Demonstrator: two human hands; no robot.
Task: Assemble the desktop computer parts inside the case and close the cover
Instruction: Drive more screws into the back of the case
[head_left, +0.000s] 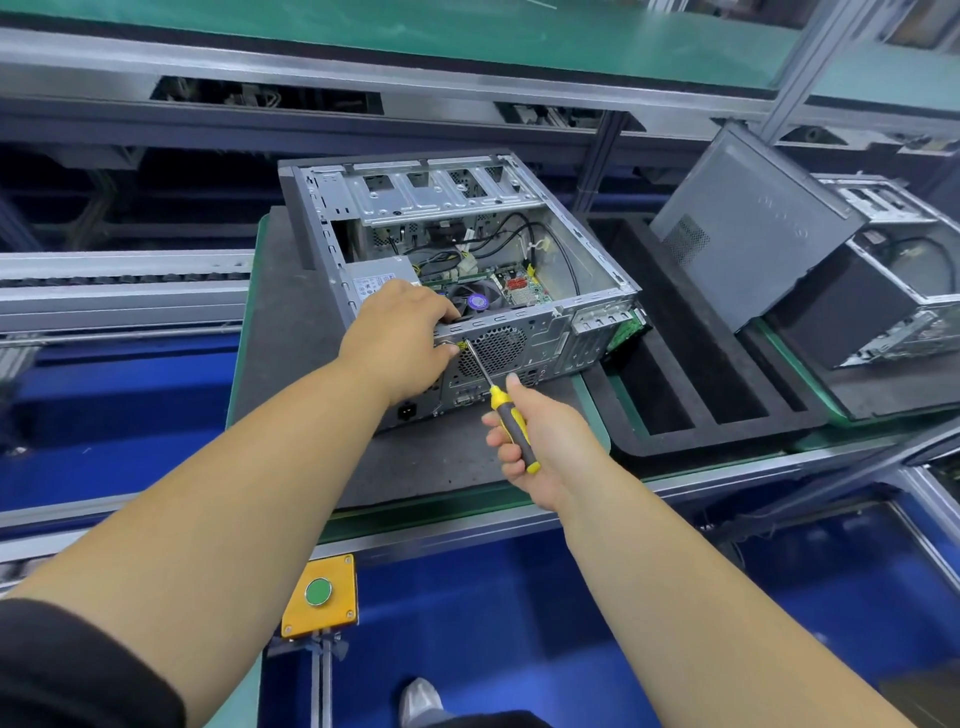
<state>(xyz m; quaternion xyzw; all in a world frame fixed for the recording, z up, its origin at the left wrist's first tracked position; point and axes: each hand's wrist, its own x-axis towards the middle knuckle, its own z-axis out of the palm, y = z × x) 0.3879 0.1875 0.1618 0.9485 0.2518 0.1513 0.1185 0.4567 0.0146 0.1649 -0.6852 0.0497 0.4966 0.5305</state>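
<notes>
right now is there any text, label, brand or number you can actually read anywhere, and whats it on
None can be read.
Power supply label: printed lines and marks, too small and blurred.
Purple sticker on the CPU fan: no legible text.
Leaning side panel: faint embossed marks near its upper edge, unreadable.
Green button on the yellow box: no lettering visible.
Screwdriver in the right hand: no brand visible.

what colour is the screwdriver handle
Yellow and dark grey; the screwdriver shows clearly in the head view, held in the right hand.
</notes>
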